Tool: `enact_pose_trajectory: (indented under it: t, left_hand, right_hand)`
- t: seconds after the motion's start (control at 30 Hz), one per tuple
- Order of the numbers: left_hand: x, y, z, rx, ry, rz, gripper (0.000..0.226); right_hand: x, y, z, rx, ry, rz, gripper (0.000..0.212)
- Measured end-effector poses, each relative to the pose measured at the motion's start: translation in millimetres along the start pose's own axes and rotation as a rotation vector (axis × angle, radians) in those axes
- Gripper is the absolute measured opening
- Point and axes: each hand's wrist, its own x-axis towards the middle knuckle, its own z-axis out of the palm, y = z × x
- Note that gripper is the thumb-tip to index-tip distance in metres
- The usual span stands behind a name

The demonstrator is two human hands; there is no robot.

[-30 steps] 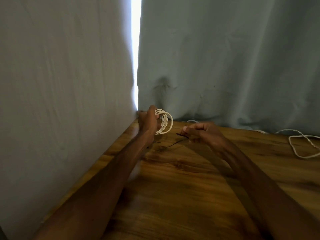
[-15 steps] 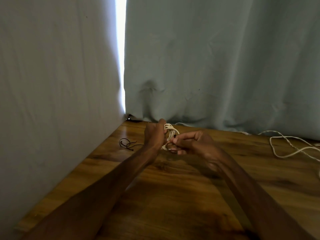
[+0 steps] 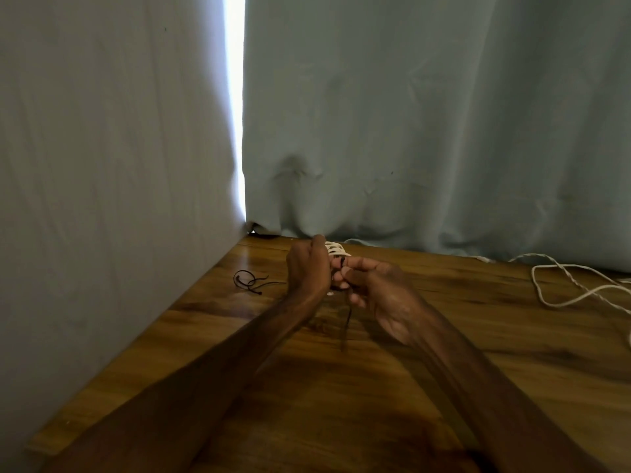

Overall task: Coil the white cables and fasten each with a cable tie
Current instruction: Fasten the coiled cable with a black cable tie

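Curtain: pale fabric (image 3: 426,114) hangs behind and to the left of the wooden table (image 3: 341,404), with a bright slit of light at the corner.
Spare ties: a small tangle of thin dark cable ties (image 3: 247,280) lies on the wood left of the hands, apart from them.
Left hand: the left hand (image 3: 307,268) is curled into a closed fist around the white coil (image 3: 336,249), whose loops poke out above the knuckles; it holds the bundle off the table.
Tie in use: a dark cable tie (image 3: 347,322) hangs as a blurred tail below the two hands; its upper part seems to run round the coil, though the crossing point is hidden between the fingers.
Right hand: the right hand (image 3: 379,291) has thumb and fingertips pressed together in a pinch at the tie, right against the left fist; the other fingers are bent in.
Loose cable: another white cable (image 3: 560,285) sprawls uncoiled at the right edge of the table, well apart from the hands.
Step in hand: likely closing the tie round the bundle.
Doing it well: keep the left grip firm so the loops stay stacked, feed the tail squarely through its head, then pull snug without crushing the cable.
Remaining: judging by the loose cable, at least one more coil is left.
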Motion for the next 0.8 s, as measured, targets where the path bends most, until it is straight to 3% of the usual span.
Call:
enact_pose_trajectory:
  t: [0.27, 0.5, 0.63, 0.8]
  left_hand:
    - [-2.8, -1.4, 1.7, 0.003, 0.001, 0.139, 0.041]
    - [2.6, -8.9, 1.9, 0.031, 0.001, 0.250, 0.041]
    - [5.0, -11.1, 3.4, 0.033, -0.006, 0.268, 0.035]
    - [2.5, -10.8, 7.7, 0.054, 0.014, 0.361, 0.034]
  right_hand:
    - [0.9, 10.8, -0.3, -0.264, 0.211, -0.071, 0.010]
    - [1.4, 14.5, 5.7, -0.156, 0.206, -0.005, 0.012]
    - [-6.0, 10.6, 9.4, -0.133, 0.249, -0.056, 0.007]
    - [-8.1, 12.3, 9.9, -0.308, 0.337, -0.161, 0.010]
